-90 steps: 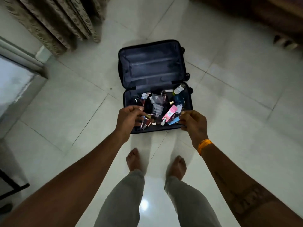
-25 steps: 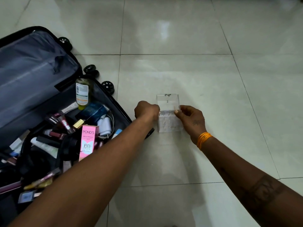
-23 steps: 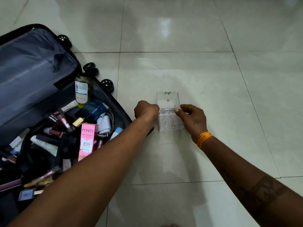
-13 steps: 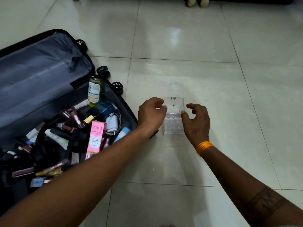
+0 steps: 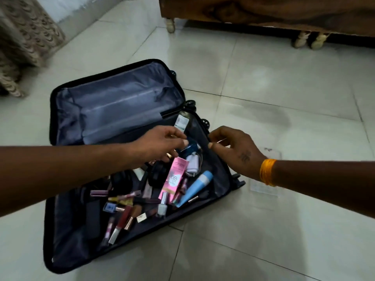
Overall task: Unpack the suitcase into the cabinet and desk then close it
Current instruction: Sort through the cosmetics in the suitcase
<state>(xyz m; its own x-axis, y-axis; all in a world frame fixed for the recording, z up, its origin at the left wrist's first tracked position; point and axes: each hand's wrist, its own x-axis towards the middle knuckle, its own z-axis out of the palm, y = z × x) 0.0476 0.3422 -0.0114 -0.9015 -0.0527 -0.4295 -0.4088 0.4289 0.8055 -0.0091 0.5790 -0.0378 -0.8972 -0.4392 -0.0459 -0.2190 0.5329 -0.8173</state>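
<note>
Two hands of mine hang over the open suitcase (image 5: 67, 126) on the pale tiled floor (image 5: 284, 88).

At ten o'clock a patterned curtain (image 5: 26, 37) drapes to the tiles. The case lies at centre-left, lid flat, its lower half strewn with cosmetics, a pink carton (image 5: 175, 180) among them. My left hand (image 5: 160, 146) hovers there, fingers loosely spread, holding nothing; my right hand (image 5: 236, 152), the same, at the case's three o'clock edge. A clear box (image 5: 263, 187) sits under my right wrist. Wooden furniture (image 5: 263, 11) stands at one o'clock.

Clear box (image 5: 269, 190) partly behind right arm.
</note>
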